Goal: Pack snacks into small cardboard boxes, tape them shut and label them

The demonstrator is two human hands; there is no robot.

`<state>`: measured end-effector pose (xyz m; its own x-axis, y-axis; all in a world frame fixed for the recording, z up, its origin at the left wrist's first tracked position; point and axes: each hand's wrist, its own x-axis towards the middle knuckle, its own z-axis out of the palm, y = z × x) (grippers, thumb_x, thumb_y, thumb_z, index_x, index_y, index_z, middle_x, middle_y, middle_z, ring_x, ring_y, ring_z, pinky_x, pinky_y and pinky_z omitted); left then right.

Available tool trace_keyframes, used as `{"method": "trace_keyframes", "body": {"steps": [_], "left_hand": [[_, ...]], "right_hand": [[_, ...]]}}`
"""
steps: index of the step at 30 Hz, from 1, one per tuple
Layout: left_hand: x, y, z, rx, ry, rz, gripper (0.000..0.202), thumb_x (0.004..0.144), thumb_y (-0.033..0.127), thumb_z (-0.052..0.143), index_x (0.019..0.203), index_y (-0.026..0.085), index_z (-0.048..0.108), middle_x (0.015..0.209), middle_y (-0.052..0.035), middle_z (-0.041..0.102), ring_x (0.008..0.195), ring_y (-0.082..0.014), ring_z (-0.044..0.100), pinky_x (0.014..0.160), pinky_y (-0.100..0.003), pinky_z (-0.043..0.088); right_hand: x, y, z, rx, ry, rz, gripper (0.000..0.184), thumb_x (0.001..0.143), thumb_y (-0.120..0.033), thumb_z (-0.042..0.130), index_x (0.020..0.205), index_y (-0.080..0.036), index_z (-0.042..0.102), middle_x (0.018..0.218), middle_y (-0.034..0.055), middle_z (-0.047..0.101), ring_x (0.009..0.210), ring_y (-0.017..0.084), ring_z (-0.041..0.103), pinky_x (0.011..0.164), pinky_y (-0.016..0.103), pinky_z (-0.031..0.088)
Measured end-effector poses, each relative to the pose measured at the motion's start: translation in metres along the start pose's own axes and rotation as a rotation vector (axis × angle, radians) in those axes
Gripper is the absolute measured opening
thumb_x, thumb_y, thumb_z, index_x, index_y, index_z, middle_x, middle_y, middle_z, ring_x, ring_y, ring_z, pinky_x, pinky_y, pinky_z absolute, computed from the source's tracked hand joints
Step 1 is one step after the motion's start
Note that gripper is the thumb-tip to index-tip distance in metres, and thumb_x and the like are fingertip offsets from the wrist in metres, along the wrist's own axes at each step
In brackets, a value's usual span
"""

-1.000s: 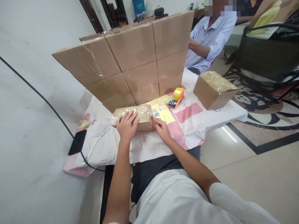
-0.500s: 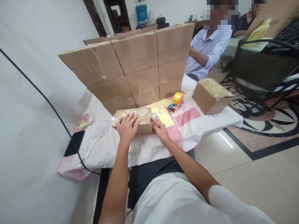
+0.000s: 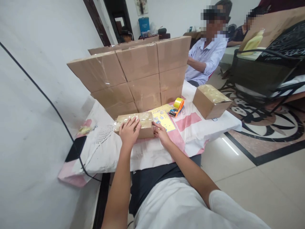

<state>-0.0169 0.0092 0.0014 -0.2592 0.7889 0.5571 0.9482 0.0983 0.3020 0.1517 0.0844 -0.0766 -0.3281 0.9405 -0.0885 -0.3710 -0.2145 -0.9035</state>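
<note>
The taped carton (image 3: 146,128) lay on the table (image 3: 150,154), my left hand (image 3: 129,132) spread atop, right hand (image 3: 161,133) curled at one end, hold unclear. I judged it light, stiff, slick-taped, best gripped by opposite ends.

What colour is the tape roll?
The tape roll is yellow, best seen in the head view.

no word can be read with certainty — on the black cloth (image 3: 283,47) at the right stand white letters, too small and slanted to tell; on the blue bin (image 3: 144,26) — pale letters, also too blurred.
</note>
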Motion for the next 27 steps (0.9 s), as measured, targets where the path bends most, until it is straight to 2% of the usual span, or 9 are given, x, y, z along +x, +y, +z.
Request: {"method": "trace_keyframes", "body": {"steps": [3, 5, 8, 10, 13, 15, 17, 21, 27], "left_hand": [[-0.002, -0.001, -0.001, -0.012, 0.008, 0.011, 0.036, 0.102, 0.044, 0.049, 0.129, 0.038, 0.072, 0.145, 0.0012, 0.064, 0.143, -0.0239, 0.054, 0.122, -0.047, 0.028], [-0.003, -0.001, -0.001, -0.014, 0.007, 0.016, 0.037, 0.102, 0.044, 0.049, 0.131, 0.038, 0.071, 0.145, 0.0006, 0.064, 0.143, -0.0241, 0.054, 0.123, -0.048, 0.028], [-0.005, -0.001, -0.003, -0.006, 0.002, 0.012, 0.037, 0.102, 0.044, 0.048, 0.132, 0.038, 0.071, 0.146, 0.0000, 0.063, 0.143, -0.0243, 0.053, 0.123, -0.048, 0.028], [-0.006, -0.001, -0.003, 0.000, 0.003, 0.011, 0.037, 0.103, 0.045, 0.048, 0.132, 0.038, 0.071, 0.146, 0.0000, 0.063, 0.143, -0.0241, 0.053, 0.122, -0.047, 0.028], [-0.006, -0.001, -0.004, -0.002, 0.003, 0.014, 0.037, 0.102, 0.044, 0.049, 0.131, 0.038, 0.071, 0.146, 0.0002, 0.063, 0.143, -0.0242, 0.054, 0.122, -0.048, 0.029], [-0.005, -0.001, -0.004, -0.005, -0.001, 0.017, 0.037, 0.102, 0.044, 0.049, 0.131, 0.037, 0.071, 0.146, 0.0002, 0.063, 0.142, -0.0242, 0.054, 0.121, -0.048, 0.029], [-0.004, -0.001, -0.003, -0.005, -0.003, 0.016, 0.036, 0.102, 0.044, 0.049, 0.130, 0.037, 0.071, 0.146, 0.0001, 0.063, 0.142, -0.0241, 0.055, 0.121, -0.047, 0.029], [-0.002, -0.001, -0.002, -0.007, 0.007, 0.016, 0.037, 0.102, 0.044, 0.049, 0.129, 0.037, 0.072, 0.145, 0.0000, 0.064, 0.142, -0.0249, 0.055, 0.122, -0.048, 0.028], [-0.004, -0.001, -0.001, 0.005, 0.014, 0.021, 0.037, 0.103, 0.045, 0.048, 0.130, 0.038, 0.072, 0.145, 0.0016, 0.064, 0.142, -0.0244, 0.054, 0.121, -0.047, 0.029]], "right_hand": [[0.001, 0.000, -0.002, 0.006, 0.018, -0.061, 0.068, 0.073, -0.036, 0.068, 0.140, -0.025, 0.066, 0.108, 0.0037, 0.075, 0.051, 0.006, 0.037, 0.049, 0.023, 0.039], [0.006, -0.002, -0.005, -0.044, 0.030, -0.112, 0.068, 0.076, -0.047, 0.070, 0.140, -0.024, 0.065, 0.110, 0.0055, 0.075, 0.049, 0.006, 0.039, 0.047, 0.025, 0.042], [0.018, -0.006, -0.007, -0.144, 0.067, -0.177, 0.053, 0.074, -0.053, 0.074, 0.112, -0.017, 0.077, 0.090, 0.0052, 0.075, 0.047, 0.008, 0.041, 0.043, 0.026, 0.040], [0.025, -0.008, -0.006, -0.169, 0.080, -0.205, 0.041, 0.071, -0.053, 0.077, 0.090, -0.017, 0.078, 0.083, 0.0048, 0.073, 0.048, 0.009, 0.045, 0.043, 0.025, 0.038], [0.028, -0.005, -0.005, -0.173, 0.076, -0.258, 0.038, 0.068, -0.054, 0.080, 0.078, -0.018, 0.077, 0.094, 0.0073, 0.072, 0.066, 0.014, 0.058, 0.052, 0.027, 0.046], [0.027, -0.002, -0.006, -0.173, 0.079, -0.302, 0.038, 0.067, -0.055, 0.081, 0.079, -0.019, 0.079, 0.108, 0.0094, 0.069, 0.086, 0.019, 0.064, 0.067, 0.030, 0.053], [0.026, 0.003, -0.007, -0.180, 0.090, -0.330, 0.038, 0.067, -0.054, 0.082, 0.084, -0.019, 0.082, 0.114, 0.0098, 0.065, 0.100, 0.021, 0.064, 0.080, 0.033, 0.054], [0.025, 0.011, -0.010, -0.207, 0.090, -0.336, 0.041, 0.072, -0.053, 0.081, 0.098, -0.022, 0.084, 0.112, 0.0077, 0.063, 0.109, 0.022, 0.062, 0.095, 0.036, 0.051], [0.026, 0.017, -0.014, -0.250, 0.032, -0.313, 0.038, 0.078, -0.050, 0.078, 0.105, -0.024, 0.084, 0.112, 0.0065, 0.061, 0.115, 0.021, 0.060, 0.110, 0.039, 0.045]]}}
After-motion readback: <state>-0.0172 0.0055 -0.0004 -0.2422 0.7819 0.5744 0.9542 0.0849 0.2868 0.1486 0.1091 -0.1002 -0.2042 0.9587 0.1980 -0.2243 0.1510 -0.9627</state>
